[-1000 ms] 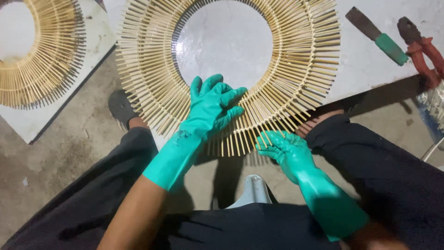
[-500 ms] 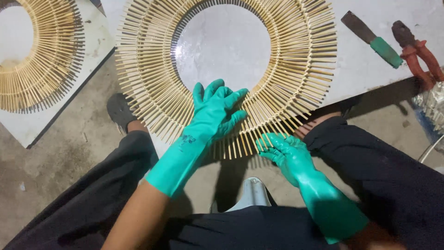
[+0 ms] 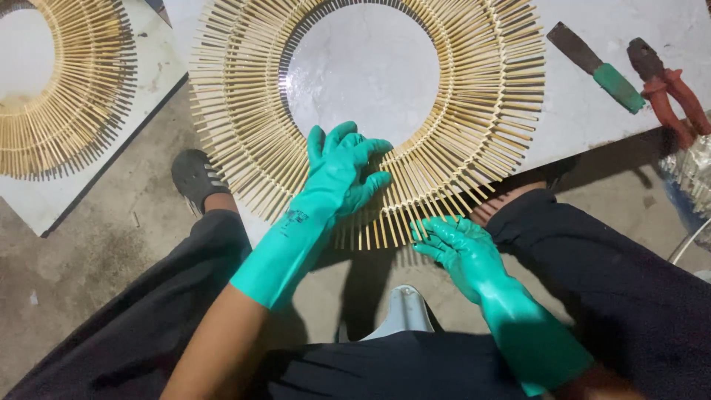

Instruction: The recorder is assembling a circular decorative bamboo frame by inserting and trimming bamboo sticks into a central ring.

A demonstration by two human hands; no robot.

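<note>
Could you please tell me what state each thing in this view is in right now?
stick ring: flat on the white board, near edge overhanging.
left hand: gloved, spread flat on the ring.
right hand: gloved, fingers at the ring's stick tips.
second ring: flat on another board.
scraper: lying unused.
pliers: lying with the jaws shut.

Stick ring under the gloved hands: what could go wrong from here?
1. The near edge of the stick ring overhangs the white slab; the left hand pressing flat there could tip it or snap sticks.
2. The right hand touches only the loose outer stick tips, which might bend or shift out of line.
3. The scraper and pliers lie close by; a sliding ring could hit them.
</note>
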